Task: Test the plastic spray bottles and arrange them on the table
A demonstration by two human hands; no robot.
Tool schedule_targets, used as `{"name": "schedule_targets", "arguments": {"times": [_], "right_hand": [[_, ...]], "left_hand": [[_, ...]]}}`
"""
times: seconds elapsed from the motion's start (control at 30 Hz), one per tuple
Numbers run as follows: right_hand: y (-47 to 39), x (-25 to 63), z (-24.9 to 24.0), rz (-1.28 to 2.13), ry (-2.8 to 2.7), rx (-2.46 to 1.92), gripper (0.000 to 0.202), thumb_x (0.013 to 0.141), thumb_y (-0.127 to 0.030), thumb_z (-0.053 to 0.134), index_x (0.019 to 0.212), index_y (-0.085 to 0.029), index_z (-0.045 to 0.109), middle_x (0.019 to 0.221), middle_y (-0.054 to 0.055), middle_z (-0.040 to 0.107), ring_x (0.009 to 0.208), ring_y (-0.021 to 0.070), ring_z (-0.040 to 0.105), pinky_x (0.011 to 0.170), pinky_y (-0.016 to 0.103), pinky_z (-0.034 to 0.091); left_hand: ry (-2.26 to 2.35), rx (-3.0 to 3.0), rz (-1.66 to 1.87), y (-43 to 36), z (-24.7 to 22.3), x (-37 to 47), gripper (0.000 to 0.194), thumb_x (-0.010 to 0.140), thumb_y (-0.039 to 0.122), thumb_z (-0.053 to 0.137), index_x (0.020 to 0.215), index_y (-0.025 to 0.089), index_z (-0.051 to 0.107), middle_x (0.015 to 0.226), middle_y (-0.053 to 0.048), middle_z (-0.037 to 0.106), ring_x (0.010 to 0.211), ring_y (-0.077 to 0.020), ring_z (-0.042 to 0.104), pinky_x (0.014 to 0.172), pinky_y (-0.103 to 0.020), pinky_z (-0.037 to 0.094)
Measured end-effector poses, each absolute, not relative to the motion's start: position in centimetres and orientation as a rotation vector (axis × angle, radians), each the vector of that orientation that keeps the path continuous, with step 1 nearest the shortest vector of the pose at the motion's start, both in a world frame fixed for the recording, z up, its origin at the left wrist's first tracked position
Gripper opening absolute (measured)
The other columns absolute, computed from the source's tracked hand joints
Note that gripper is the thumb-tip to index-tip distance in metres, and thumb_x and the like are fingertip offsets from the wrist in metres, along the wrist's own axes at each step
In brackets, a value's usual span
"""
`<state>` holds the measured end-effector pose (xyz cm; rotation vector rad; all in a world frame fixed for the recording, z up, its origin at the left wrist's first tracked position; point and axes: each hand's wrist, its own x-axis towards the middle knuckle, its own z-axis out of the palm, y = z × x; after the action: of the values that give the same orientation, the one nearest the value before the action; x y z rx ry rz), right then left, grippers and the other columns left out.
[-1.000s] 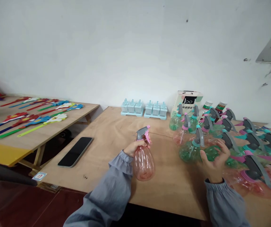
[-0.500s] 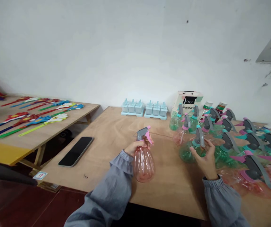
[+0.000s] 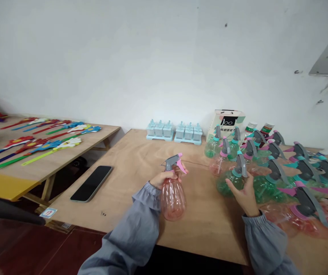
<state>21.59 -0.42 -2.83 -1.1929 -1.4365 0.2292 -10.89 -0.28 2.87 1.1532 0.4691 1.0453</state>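
Observation:
My left hand (image 3: 168,178) is wrapped around the neck of a clear pink spray bottle (image 3: 173,200) with a grey head and pink trigger. The bottle stands upright, its base at or just above the tabletop. At the right, my right hand (image 3: 246,194) is open beside a green spray bottle (image 3: 224,186) with a grey head and turquoise collar. My thumb lies in front of that bottle and the fingers are at its right side, partly behind the grey lever. Whether they touch it is hard to see.
Several more pink and green spray bottles (image 3: 304,202) crowd the table's right side. Behind them stand a printed box (image 3: 224,124) and capped bottles. Two light-blue popsicle moulds (image 3: 159,131) sit by the wall. A phone (image 3: 92,183) lies left; hand-shaped clappers (image 3: 46,145) cover another table.
My right hand has shifted slightly left, closer around the green spray bottle. My left hand and the pink spray bottle have hardly moved.

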Motion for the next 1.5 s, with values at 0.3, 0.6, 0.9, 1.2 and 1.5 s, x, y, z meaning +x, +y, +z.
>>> {"name": "schedule_targets", "arguments": {"times": [0.3, 0.6, 0.9, 1.2, 1.5], "right_hand": [[-0.4, 21.3, -2.6, 0.190, -1.456, -1.197, 0.067, 0.074, -0.050, 0.072, 0.125, -0.020, 0.042, 0.122, 0.015, 0.056, 0.114, 0.0266, 0.057, 0.099, 0.050, 0.045], [-0.4, 21.3, -2.7, 0.073, -1.530, -1.274, 0.063, 0.075, -0.059, 0.067, 0.118, -0.018, 0.047, 0.107, 0.012, 0.059, 0.101, 0.0272, 0.059, 0.088, 0.046, 0.049], [-0.8, 20.0, -2.8, 0.123, -1.567, -1.229, 0.063, 0.076, -0.059, 0.066, 0.120, -0.017, 0.048, 0.110, 0.013, 0.058, 0.103, 0.0283, 0.058, 0.093, 0.049, 0.046], [-0.8, 20.1, -3.6, 0.127, -1.611, -1.213, 0.059, 0.077, -0.055, 0.067, 0.120, -0.020, 0.048, 0.110, 0.013, 0.056, 0.106, 0.0311, 0.056, 0.095, 0.055, 0.045], [-1.4, 18.4, -4.4, 0.277, -1.628, -1.219, 0.064, 0.076, -0.054, 0.068, 0.124, -0.018, 0.045, 0.109, 0.012, 0.060, 0.100, 0.0281, 0.061, 0.091, 0.049, 0.050]], "left_hand": [[0.474, 1.243, 0.981, -0.9, 3.6, -11.3, 0.022, 0.052, 0.019, 0.062, 0.074, 0.017, 0.059, 0.073, -0.001, 0.065, 0.051, -0.0089, 0.055, 0.059, -0.025, 0.044], [1.346, 1.677, 1.523, 0.3, 3.9, -15.8, 0.023, 0.073, 0.033, 0.062, 0.093, 0.021, 0.065, 0.080, -0.003, 0.066, 0.088, -0.0213, 0.063, 0.090, -0.039, 0.049], [1.569, 1.737, 1.653, 2.1, 2.0, -20.2, 0.047, 0.075, 0.034, 0.063, 0.119, 0.020, 0.054, 0.114, -0.007, 0.061, 0.084, -0.0148, 0.064, 0.082, -0.032, 0.053], [1.736, 1.860, 1.396, -3.2, 0.6, -22.2, 0.078, 0.067, 0.049, 0.075, 0.130, 0.020, 0.039, 0.131, -0.014, 0.054, 0.124, -0.0317, 0.053, 0.104, -0.049, 0.044], [1.864, 1.775, 1.397, 2.0, -0.2, -25.2, 0.060, 0.069, 0.042, 0.074, 0.117, 0.018, 0.048, 0.114, -0.011, 0.063, 0.101, -0.0262, 0.063, 0.092, -0.044, 0.050]]}}
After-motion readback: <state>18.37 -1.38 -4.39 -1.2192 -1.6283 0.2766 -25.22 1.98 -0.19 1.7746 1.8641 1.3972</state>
